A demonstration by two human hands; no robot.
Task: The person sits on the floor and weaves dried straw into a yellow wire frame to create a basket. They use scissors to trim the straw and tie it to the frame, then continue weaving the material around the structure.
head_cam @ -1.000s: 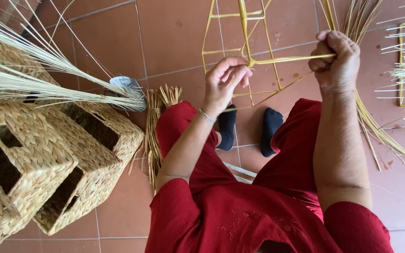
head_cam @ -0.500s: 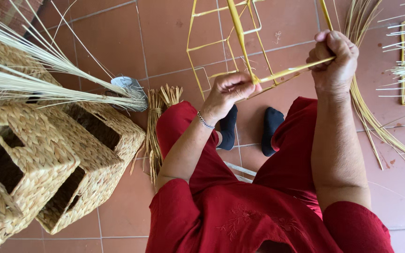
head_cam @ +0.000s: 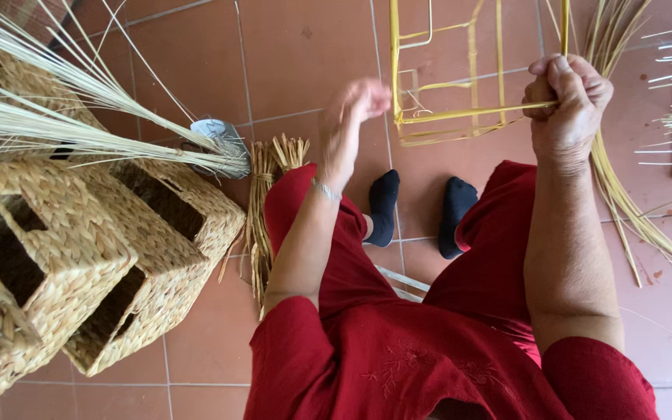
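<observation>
left hand point(head_cam: 355, 105) has come off the yellow wire frame point(head_cam: 437, 117) since a moment ago and now hangs blurred in the air just left of it, fingers loosely curled, holding nothing that shows. right hand point(head_cam: 569, 105) keeps its grip closed on the frame's right bar; the frame has swung round and now sits squarer, held up over the tiled floor point(head_cam: 297, 54), far from the body. so the frame hangs from one hand only. woven baskets point(head_cam: 95, 257) stay at left, straw bundle point(head_cam: 262, 210) beside the left knee, loose reeds point(head_cam: 631, 210) at right
</observation>
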